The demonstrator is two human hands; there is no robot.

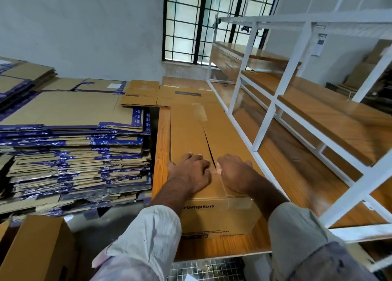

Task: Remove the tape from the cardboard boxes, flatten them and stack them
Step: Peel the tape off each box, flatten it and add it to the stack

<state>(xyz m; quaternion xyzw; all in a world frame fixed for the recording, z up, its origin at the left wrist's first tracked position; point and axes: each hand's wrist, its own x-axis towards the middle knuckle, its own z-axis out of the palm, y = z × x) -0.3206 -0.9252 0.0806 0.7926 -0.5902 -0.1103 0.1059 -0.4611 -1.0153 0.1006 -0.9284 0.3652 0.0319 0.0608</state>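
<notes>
A long cardboard box (191, 132) lies on a wooden table (161, 136) in the centre of the frame, running away from the person toward a barred window (197, 22) at top centre. Its top seam is split open along the middle, with clear tape (200, 112) on the far part. The left hand (191, 170) rests flat on the left flap, fingers spread and relaxed. The right hand (233, 171) sits just right of the slit with fingers curled at the flap edge; whether they pinch tape or cardboard cannot be told. On the left rises a tall stack of flattened boxes (74, 145) with blue tape. A white metal shelf frame (286, 85) with wooden boards fills the right side, before grey walls.
</notes>
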